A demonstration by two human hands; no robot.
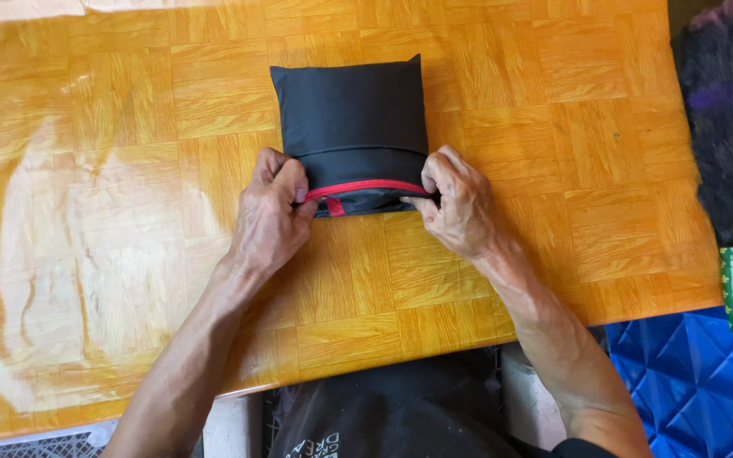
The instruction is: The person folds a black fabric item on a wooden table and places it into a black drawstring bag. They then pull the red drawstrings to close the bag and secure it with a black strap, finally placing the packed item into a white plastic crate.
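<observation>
Pinching the near, red-trimmed edge (365, 186) of the folded black fabric bundle (351, 114), left hand (271, 212) and right hand (458, 203) curl fingers tight at each corner, pinning it flat on the orange table (129, 170)

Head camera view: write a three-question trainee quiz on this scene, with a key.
1. True or false: both hands grip the near edge of the folded black fabric.
2. What colour is the trim between the left hand and the right hand?
A. red B. white C. yellow
3. What lies at the right end of the wooden table?

Key: 1. true. 2. A. 3. A feather duster with a green dotted handle.
</observation>
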